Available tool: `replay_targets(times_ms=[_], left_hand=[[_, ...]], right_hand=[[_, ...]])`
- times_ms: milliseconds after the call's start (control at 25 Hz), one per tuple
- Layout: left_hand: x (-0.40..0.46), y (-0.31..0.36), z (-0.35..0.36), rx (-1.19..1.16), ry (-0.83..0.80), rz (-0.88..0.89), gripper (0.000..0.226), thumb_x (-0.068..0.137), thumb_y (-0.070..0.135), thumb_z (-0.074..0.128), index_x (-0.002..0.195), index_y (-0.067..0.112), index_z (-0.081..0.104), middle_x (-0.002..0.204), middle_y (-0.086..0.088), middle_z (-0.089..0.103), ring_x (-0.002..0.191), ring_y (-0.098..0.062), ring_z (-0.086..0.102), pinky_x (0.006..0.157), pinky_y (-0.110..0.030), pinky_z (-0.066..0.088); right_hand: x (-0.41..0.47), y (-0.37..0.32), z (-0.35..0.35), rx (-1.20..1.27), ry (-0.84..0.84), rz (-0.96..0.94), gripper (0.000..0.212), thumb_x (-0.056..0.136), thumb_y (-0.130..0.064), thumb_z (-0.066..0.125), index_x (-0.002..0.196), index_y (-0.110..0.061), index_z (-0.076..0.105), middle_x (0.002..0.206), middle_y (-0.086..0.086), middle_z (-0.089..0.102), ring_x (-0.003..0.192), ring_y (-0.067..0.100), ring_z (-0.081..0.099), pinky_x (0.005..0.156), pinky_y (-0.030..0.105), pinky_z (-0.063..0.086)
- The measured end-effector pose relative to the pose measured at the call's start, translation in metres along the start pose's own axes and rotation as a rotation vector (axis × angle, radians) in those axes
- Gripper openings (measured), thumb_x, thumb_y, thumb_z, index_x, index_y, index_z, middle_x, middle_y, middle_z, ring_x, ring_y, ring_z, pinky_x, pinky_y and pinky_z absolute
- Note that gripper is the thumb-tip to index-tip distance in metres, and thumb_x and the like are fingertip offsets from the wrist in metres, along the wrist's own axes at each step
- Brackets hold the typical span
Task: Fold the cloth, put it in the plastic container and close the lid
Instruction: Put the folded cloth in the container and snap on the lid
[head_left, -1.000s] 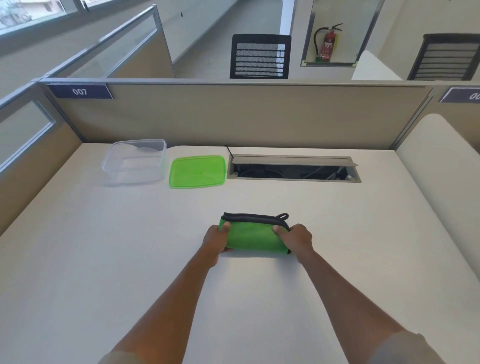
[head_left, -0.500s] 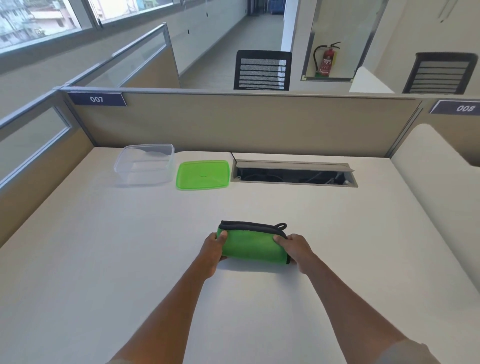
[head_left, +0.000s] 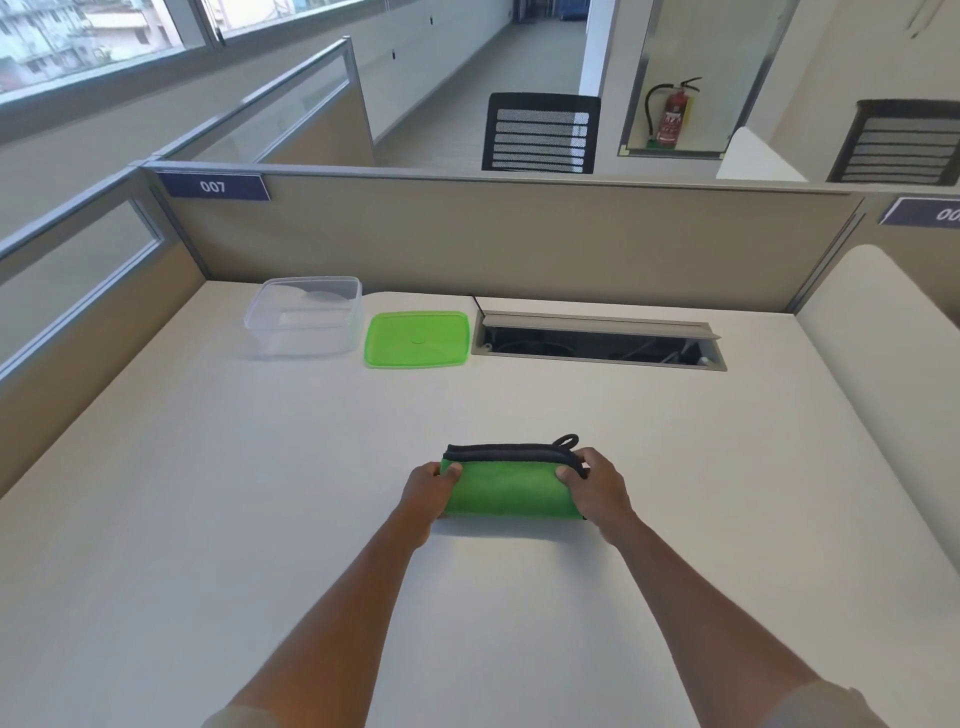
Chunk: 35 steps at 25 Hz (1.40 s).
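Note:
A green cloth (head_left: 509, 491) with a dark trimmed edge and a small loop lies folded into a compact bundle on the white desk (head_left: 260, 519), in the middle. My left hand (head_left: 428, 491) grips its left end and my right hand (head_left: 597, 488) grips its right end, thumbs on top. A clear plastic container (head_left: 304, 317) stands open at the back left of the desk. Its green lid (head_left: 417, 339) lies flat just to the right of it, apart from it.
An open cable tray slot (head_left: 597, 343) is cut into the desk right of the lid. Beige partition walls (head_left: 493, 244) close off the back and left sides. A rounded desk section (head_left: 883, 364) rises at the right.
Both hands stay on the ends of the folded cloth; the bundle looks slightly more raised. The camera view has tilted upward a little. Container and lid are unmoved.

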<state>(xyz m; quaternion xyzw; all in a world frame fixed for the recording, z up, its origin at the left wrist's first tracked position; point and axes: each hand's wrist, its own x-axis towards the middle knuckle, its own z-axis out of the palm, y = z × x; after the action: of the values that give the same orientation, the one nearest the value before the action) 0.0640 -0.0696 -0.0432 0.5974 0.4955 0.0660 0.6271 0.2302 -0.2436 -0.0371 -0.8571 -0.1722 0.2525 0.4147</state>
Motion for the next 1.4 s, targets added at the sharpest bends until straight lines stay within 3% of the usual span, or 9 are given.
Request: replay_targets(times_ms=[120,240,320,440,520,720,1040,1280,1400], left_hand=[[-0.002,0.0,-0.003,0.027,0.015,0.008,0.031,0.098,0.039,0.049,0.095,0.008,0.057,0.097,-0.009,0.061,0.089,-0.025,0.059,0.083,-0.043,0.055],[0.004,-0.001,-0.017,0.031,0.063,0.019,0.05,0.095,0.052,0.048,0.094,0.003,0.059,0.088,-0.006,0.06,0.084,-0.022,0.06,0.073,-0.039,0.056],[0.01,-0.002,-0.025,0.005,0.102,0.023,0.049,0.096,0.05,0.048,0.091,0.002,0.058,0.083,-0.005,0.056,0.076,-0.02,0.055,0.066,-0.034,0.051],[0.024,0.0,-0.044,-0.068,0.14,0.02,0.049,0.095,0.047,0.05,0.096,-0.002,0.054,0.088,-0.008,0.054,0.077,-0.022,0.051,0.07,-0.036,0.047],[0.031,0.004,-0.066,-0.073,0.148,0.028,0.043,0.094,0.045,0.052,0.085,0.003,0.051,0.085,-0.008,0.052,0.076,-0.022,0.049,0.07,-0.035,0.043],[0.058,0.024,-0.135,0.082,0.114,0.103,0.04,0.093,0.046,0.055,0.071,0.015,0.044,0.068,-0.004,0.041,0.065,-0.019,0.039,0.06,-0.029,0.031],[0.125,0.095,-0.257,0.276,0.232,0.212,0.051,0.093,0.041,0.056,0.056,0.017,0.032,0.057,0.001,0.034,0.054,-0.019,0.033,0.05,-0.029,0.022],[0.186,0.147,-0.331,0.249,0.344,0.25,0.044,0.091,0.043,0.059,0.061,0.012,0.047,0.059,-0.005,0.042,0.059,-0.023,0.038,0.052,-0.032,0.026],[0.22,0.168,-0.355,0.274,0.401,0.259,0.042,0.089,0.045,0.059,0.079,0.005,0.064,0.076,-0.012,0.061,0.074,-0.03,0.055,0.062,-0.034,0.041]], right_hand=[[0.002,-0.003,0.004,-0.021,0.006,-0.083,0.015,0.089,-0.023,0.061,0.103,-0.017,0.06,0.091,0.001,0.063,0.087,0.023,0.056,0.069,0.032,0.04],[0.002,-0.011,0.013,-0.035,-0.032,-0.149,0.012,0.089,-0.022,0.061,0.1,-0.019,0.059,0.088,-0.002,0.064,0.084,0.018,0.057,0.065,0.028,0.04],[0.002,-0.019,0.022,-0.023,-0.035,-0.172,0.01,0.089,-0.022,0.06,0.099,-0.021,0.059,0.088,-0.004,0.064,0.083,0.014,0.056,0.064,0.024,0.039],[0.007,-0.038,0.037,-0.019,-0.039,-0.189,0.01,0.089,-0.023,0.061,0.099,-0.02,0.059,0.087,-0.003,0.064,0.082,0.015,0.057,0.064,0.024,0.04],[0.012,-0.053,0.05,-0.04,-0.064,-0.198,0.012,0.089,-0.024,0.061,0.099,-0.02,0.06,0.088,-0.001,0.065,0.083,0.017,0.058,0.065,0.028,0.041],[0.032,-0.099,0.091,-0.09,-0.095,-0.177,0.013,0.09,-0.027,0.059,0.099,-0.018,0.058,0.089,0.002,0.063,0.083,0.022,0.057,0.062,0.03,0.04],[0.08,-0.205,0.179,-0.021,-0.029,-0.187,0.026,0.085,-0.034,0.067,0.099,-0.013,0.061,0.09,0.002,0.064,0.083,0.021,0.057,0.064,0.03,0.039],[0.132,-0.298,0.229,-0.013,0.02,-0.248,0.023,0.083,-0.03,0.068,0.096,-0.011,0.065,0.086,0.004,0.066,0.08,0.023,0.059,0.065,0.028,0.038],[0.159,-0.333,0.248,-0.024,0.023,-0.268,0.02,0.084,-0.026,0.066,0.097,-0.011,0.066,0.087,0.004,0.066,0.082,0.021,0.058,0.067,0.026,0.037]])
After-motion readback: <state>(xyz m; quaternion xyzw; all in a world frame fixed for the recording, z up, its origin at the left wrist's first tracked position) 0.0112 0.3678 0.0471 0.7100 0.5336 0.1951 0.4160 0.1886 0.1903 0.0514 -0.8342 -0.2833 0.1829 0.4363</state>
